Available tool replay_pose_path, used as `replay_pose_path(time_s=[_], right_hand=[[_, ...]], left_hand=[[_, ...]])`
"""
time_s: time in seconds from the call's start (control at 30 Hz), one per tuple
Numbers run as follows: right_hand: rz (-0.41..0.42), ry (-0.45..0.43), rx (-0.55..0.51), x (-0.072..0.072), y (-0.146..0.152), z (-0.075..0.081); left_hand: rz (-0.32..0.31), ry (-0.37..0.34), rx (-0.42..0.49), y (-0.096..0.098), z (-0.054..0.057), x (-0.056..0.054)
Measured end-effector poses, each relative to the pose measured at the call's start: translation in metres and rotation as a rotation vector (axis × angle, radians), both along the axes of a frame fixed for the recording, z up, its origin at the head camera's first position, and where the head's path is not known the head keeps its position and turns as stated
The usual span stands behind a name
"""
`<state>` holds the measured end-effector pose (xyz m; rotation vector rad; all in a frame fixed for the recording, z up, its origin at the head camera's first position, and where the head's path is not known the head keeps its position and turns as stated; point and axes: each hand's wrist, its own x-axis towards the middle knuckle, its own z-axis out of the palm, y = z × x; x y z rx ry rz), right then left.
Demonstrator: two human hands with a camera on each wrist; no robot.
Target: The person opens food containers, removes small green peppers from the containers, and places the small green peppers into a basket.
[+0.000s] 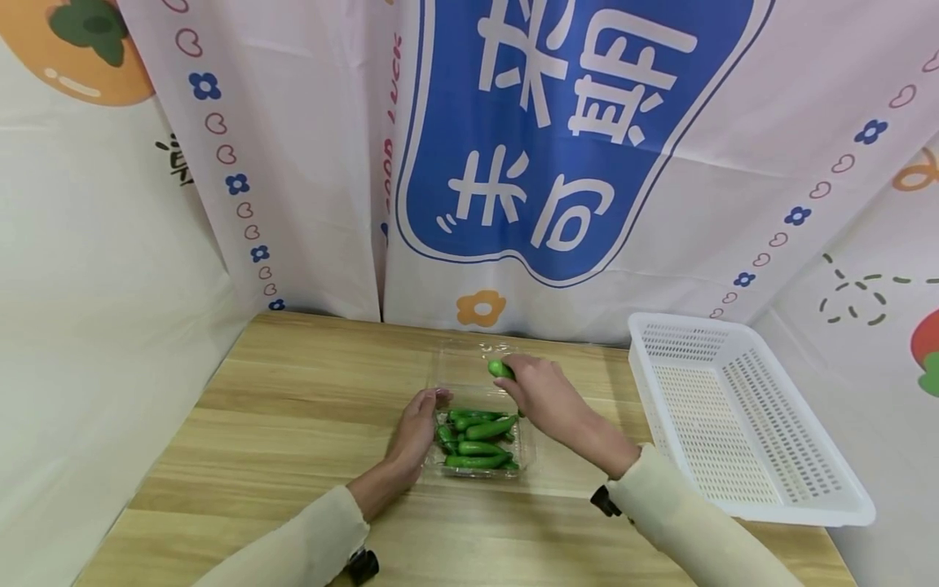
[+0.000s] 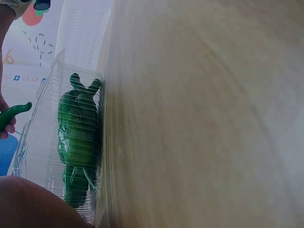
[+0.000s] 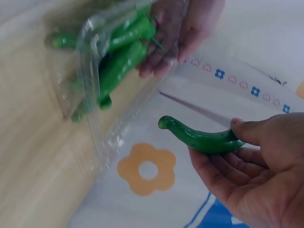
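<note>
My right hand (image 1: pixel 539 391) holds one green chili pepper (image 3: pixel 204 140) between thumb and fingers, raised above the back of a clear plastic box (image 1: pixel 524 465). Its curved, narrow end sticks out from the grip in the right wrist view. Several more green peppers (image 1: pixel 480 448) lie in the box, which has its clear lid (image 1: pixel 462 363) folded back. At the box's left side, my left hand (image 1: pixel 412 432) holds the wall near the back corner, fingers bent around it. Only a blurred part of this hand (image 2: pixel 33 204) appears in the left wrist view.
A white perforated plastic basket (image 1: pixel 704 424) stands at the right of the wooden table (image 1: pixel 293 408), with no peppers visible in it. Printed cloth (image 1: pixel 323 163) hangs behind the table and along both sides. Dark wrist devices (image 1: pixel 363 564) sit at the sleeves.
</note>
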<state>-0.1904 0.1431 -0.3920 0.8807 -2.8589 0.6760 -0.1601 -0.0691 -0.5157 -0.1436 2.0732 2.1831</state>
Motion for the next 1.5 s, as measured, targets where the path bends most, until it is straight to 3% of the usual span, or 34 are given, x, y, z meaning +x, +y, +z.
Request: replay_pose_path(time_s=[0.23, 0.43, 0.6, 1.0, 1.5], right_hand=[[-0.017, 0.026, -0.027, -0.012, 0.019, 0.016], [-0.097, 0.133, -0.024, -0.024, 0.035, 0.027], [-0.147, 0.075, -0.016, -0.033, 0.052, 0.034], [-0.234, 0.039, -0.007, -0.054, 0.101, 0.034], [-0.388, 0.052, 0.044, -0.079, 0.173, 0.035]], left_hand=[[0.005, -0.001, 0.010, 0.000, -0.001, -0.001], [0.013, 0.001, 0.016, 0.001, -0.002, -0.002], [0.019, -0.001, 0.008, 0.001, -0.003, -0.002], [0.013, 0.003, -0.003, 0.000, -0.003, -0.002], [0.018, -0.019, -0.003, 0.000, -0.003, -0.002]])
